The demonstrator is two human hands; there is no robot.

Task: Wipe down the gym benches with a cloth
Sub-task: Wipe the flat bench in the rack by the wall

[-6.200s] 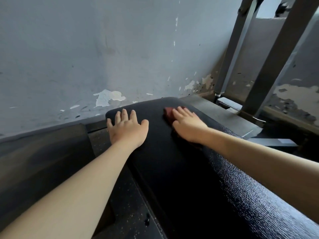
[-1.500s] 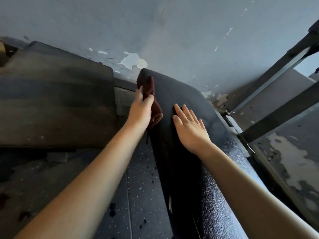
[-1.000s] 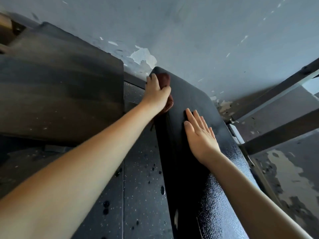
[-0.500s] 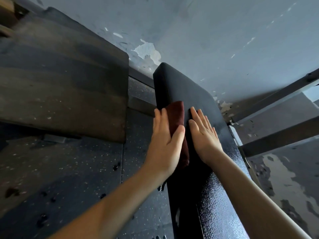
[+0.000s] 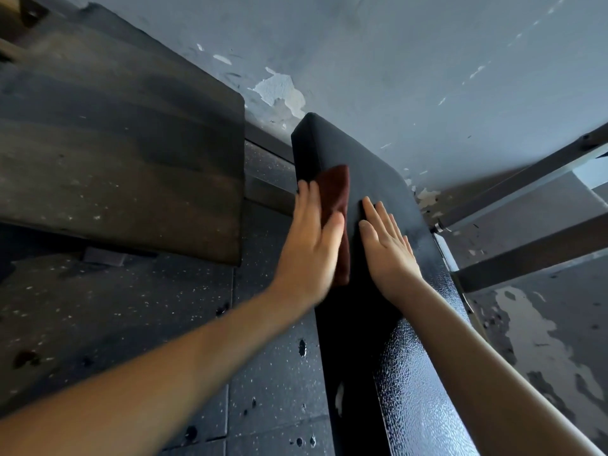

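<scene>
A black padded gym bench (image 5: 371, 179) runs from the bottom of the view to the grey wall. A dark red cloth (image 5: 334, 192) lies over the bench's left edge and side. My left hand (image 5: 311, 248) presses flat on the cloth against that left side, fingers pointing toward the wall. My right hand (image 5: 388, 248) rests flat on the top of the bench, fingers together, just right of the cloth and holding nothing.
A dark wooden platform (image 5: 115, 143) stands to the left over a speckled rubber floor (image 5: 273, 373). A grey wall with peeling paint (image 5: 279, 90) closes the far end. Metal frame bars (image 5: 526, 245) cross at the right.
Over the last second my left hand slid the cloth back from the bench's far corner along its left side toward me. My right hand stayed flat on top.
</scene>
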